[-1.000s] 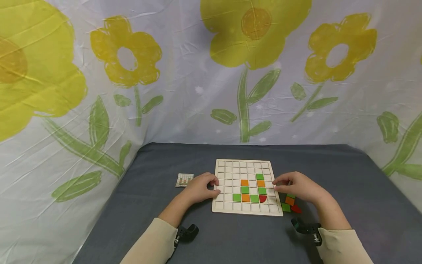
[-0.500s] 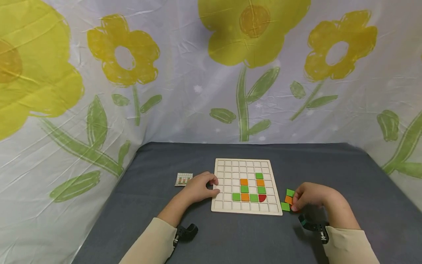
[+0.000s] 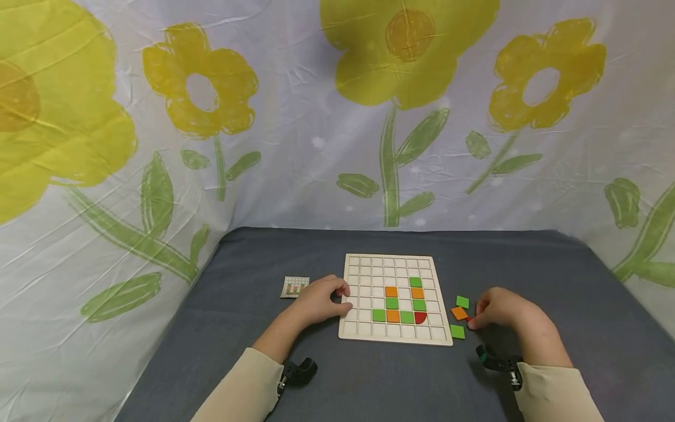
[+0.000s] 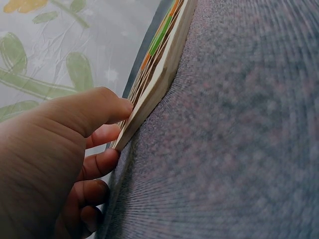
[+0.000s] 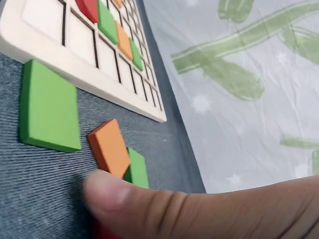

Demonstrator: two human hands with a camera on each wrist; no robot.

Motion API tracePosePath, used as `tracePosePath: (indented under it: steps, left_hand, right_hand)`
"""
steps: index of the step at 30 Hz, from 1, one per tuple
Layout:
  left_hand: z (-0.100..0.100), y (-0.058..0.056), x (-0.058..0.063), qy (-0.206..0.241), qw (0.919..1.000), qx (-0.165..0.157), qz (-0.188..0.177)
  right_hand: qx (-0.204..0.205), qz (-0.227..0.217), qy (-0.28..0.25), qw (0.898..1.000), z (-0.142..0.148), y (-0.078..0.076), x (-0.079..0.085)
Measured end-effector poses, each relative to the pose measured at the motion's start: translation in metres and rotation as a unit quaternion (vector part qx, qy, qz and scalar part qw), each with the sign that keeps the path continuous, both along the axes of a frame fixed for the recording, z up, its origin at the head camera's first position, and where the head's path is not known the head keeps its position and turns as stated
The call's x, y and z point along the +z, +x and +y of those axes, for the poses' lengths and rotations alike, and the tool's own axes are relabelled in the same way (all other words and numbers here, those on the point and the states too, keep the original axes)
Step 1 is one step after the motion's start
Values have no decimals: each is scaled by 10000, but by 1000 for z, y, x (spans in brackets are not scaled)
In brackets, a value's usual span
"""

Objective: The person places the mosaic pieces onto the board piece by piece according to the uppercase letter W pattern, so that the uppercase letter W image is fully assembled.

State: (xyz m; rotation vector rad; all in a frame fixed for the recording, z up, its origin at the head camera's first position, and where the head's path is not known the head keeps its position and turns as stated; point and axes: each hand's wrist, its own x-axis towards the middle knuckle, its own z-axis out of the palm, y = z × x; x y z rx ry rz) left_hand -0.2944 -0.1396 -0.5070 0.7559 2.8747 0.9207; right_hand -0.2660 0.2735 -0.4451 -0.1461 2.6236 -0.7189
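Note:
A square wooden grid board (image 3: 395, 340) lies on the dark cloth, several green and orange square tiles and one red quarter-round piece set in its cells. My left hand (image 3: 320, 300) holds the board's left edge; in the left wrist view the thumb (image 4: 117, 107) rests on the rim with curled fingers beside it. Right of the board, my right hand (image 3: 506, 309) pinches a red piece (image 3: 470, 319), mostly hidden beneath the thumb in the right wrist view. Close by lie an orange tile (image 3: 459, 313), a green tile (image 3: 462, 302) and another green tile (image 3: 457, 332) near the board's corner.
A small card (image 3: 293, 287) printed with a coloured grid pattern lies left of the board, just beyond the left hand. Dark cloth (image 3: 390, 381) covers the table. A white curtain (image 3: 295, 176) with yellow flowers hangs behind it.
My right hand has left the board's right edge for the loose tiles and taken the red piece. The orange tile has shifted and turned. The left hand has stayed put.

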Motion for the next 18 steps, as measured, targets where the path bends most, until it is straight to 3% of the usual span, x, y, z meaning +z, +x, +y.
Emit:
tracePosePath:
  steps: [13, 18]
  left_hand:
    - [0, 1, 0, -19, 10000, 6, 65]
    - [1, 0, -1, -3, 10000, 9, 84]
  right_hand:
    - [-75, -257, -219, 9994, 2, 0, -4]
    - [9, -5, -216, 9998, 4, -2, -1]
